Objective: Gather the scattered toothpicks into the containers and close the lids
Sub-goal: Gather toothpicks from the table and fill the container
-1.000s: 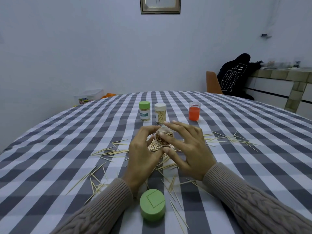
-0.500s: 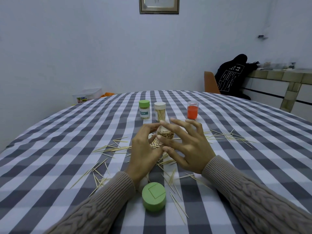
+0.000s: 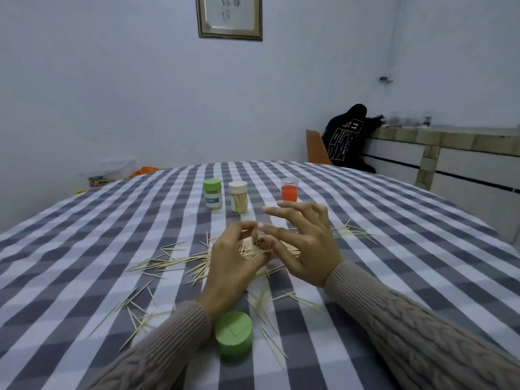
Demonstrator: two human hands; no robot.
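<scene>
My left hand [image 3: 233, 266] grips a small clear container [image 3: 261, 244], tilted with its open mouth toward me and full of toothpicks. My right hand [image 3: 306, 243] hovers just right of it, fingers spread, with thumb and forefinger at the container's rim. Whether they pinch a toothpick cannot be seen. Scattered toothpicks [image 3: 168, 263] lie across the checked tablecloth [image 3: 84, 249] around and under both hands. A loose green lid [image 3: 234, 336] rests by my left wrist. Farther back stand a green-lidded container [image 3: 213, 194] and a white-lidded container [image 3: 238, 197], both closed.
A small clear cup of red liquid [image 3: 289, 189] stands behind my right hand. More toothpicks [image 3: 354, 232] lie to the right. An orange chair [image 3: 316, 147] with a black garment stands beyond the table's far edge, next to a tiled counter [image 3: 450, 153].
My right hand has lifted and spread its fingers wider. The container in my left hand has tipped so its mouth faces me more.
</scene>
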